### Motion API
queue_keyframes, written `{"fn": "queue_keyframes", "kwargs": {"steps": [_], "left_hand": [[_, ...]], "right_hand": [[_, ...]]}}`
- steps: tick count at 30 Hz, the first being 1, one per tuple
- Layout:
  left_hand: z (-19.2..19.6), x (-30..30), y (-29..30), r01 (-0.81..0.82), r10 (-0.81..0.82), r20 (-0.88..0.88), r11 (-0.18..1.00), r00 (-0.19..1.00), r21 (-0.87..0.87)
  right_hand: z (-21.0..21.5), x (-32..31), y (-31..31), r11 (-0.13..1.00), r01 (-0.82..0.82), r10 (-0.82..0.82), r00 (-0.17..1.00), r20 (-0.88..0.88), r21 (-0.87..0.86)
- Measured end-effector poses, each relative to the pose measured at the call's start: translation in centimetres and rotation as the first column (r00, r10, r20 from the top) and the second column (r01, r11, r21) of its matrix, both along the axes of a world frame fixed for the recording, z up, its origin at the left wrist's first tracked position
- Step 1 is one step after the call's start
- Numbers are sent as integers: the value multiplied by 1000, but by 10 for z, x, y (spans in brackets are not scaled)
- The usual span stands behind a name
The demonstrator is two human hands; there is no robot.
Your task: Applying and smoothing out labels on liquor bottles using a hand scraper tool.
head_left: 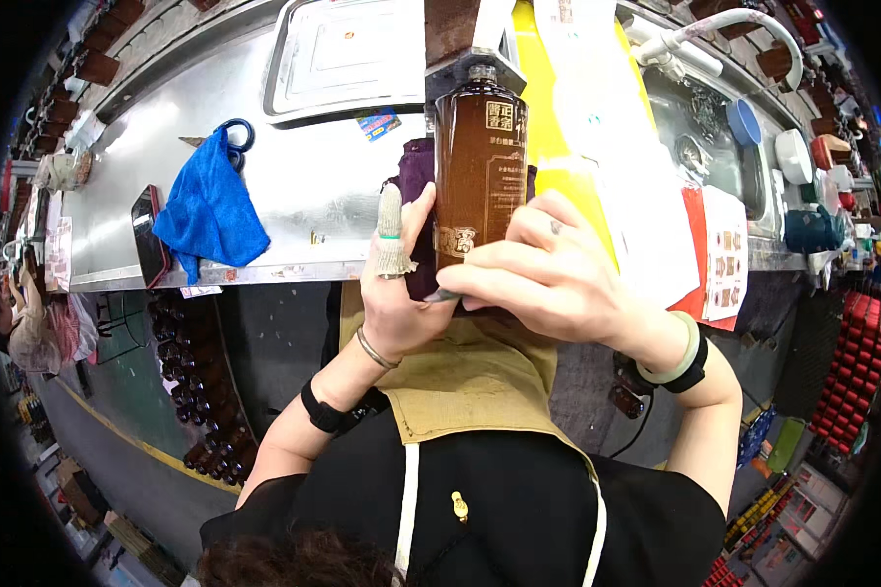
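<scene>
Left hand (pixel 401 293) and right hand (pixel 543 279) hold a brown bottle (pixel 480 171) upright

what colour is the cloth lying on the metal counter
Bright blue; the cloth shows clearly in the head view, left of the hands.

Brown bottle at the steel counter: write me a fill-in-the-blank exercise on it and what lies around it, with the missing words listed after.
1. Both hands, the left hand and the right hand, hold a tall bottle of ____ colour.
2. The cloth lying on the steel counter is ____.
3. The left hand's thumb wears a knitted ____.
4. Behind the bottle on the counter sits a shallow metal ____.

Missing words: brown; blue; cover; tray
</scene>
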State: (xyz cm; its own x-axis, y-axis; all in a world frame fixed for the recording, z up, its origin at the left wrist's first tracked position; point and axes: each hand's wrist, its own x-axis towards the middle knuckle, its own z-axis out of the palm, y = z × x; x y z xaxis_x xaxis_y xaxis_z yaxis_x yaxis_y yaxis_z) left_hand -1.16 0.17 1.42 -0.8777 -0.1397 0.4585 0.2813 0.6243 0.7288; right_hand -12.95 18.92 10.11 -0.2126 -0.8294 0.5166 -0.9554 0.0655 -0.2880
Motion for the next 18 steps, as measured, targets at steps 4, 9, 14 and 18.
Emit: {"fn": "queue_keyframes", "kwargs": {"steps": [4,9,14,18], "left_hand": [[5,-1,-1,-5,5,-1,1000,1000,16],[9,-2,-9,50,-49,31,997,998,-58],[-4,-1,-18,136,-146,128,987,981,85],[-1,-5,-18,153,-164,124,984,979,91]], "right_hand": [[-2,-86,-36,941,252,-271,961,-59,-228],[-4,-85,-27,969,138,-210,898,-387,-207],[-5,-20,-14,978,-188,180,980,-90,-91],[-11,-96,-16,898,301,-358,924,-133,-322]]}}
